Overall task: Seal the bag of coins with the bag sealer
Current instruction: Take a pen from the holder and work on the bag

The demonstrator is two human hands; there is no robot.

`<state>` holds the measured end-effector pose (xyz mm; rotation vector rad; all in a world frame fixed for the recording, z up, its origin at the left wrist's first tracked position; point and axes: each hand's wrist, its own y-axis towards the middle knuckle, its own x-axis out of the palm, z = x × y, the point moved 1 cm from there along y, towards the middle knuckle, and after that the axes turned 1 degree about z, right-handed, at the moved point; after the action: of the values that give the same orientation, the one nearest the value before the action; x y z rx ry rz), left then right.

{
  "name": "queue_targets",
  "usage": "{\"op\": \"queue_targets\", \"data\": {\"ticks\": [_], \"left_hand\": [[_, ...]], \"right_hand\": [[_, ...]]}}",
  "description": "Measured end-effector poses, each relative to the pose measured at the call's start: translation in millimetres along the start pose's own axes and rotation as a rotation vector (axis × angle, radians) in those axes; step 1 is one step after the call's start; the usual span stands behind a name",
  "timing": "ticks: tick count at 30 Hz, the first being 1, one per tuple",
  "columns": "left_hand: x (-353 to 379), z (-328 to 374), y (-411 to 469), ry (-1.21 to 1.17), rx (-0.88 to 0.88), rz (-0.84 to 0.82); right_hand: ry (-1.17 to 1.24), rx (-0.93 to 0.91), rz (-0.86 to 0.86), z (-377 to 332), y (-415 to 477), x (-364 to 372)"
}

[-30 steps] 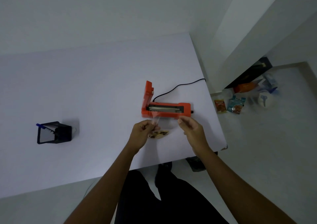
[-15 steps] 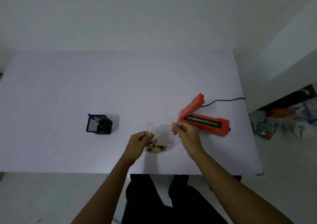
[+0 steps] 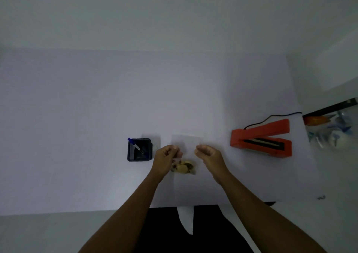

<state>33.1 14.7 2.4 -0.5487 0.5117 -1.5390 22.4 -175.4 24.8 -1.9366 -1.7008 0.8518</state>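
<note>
Both hands now sit further from the sealer (image 3: 261, 139); left hand (image 3: 166, 156) and right hand (image 3: 209, 155) pinch the clear bag (image 3: 187, 144) of coins (image 3: 183, 167).

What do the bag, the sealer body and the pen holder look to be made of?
Bag: thin clear plastic film, since the table shows through it. Sealer: likely moulded plastic, uniform matte orange, with a dark strip along its base. Pen holder: dark and square, probably plastic or mesh metal; too dim to tell.
</note>
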Motion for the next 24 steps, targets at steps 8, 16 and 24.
{"op": "queue_targets", "data": {"ticks": [8, 16, 24], "left_hand": [[-8.1, 0.8, 17.1, 0.297, 0.003, -0.026], [-33.1, 40.5, -27.5, 0.544, 0.319, 0.031], [-137.0, 46.0, -39.4, 0.593, 0.309, 0.442]], "right_hand": [[0.003, 0.035, 0.172, 15.2, 6.8, 24.4], [-0.104, -0.054, 0.401, -13.9, 1.3, 30.4], [-0.361, -0.534, -0.021, -57.9, -39.1, 116.6]]}}
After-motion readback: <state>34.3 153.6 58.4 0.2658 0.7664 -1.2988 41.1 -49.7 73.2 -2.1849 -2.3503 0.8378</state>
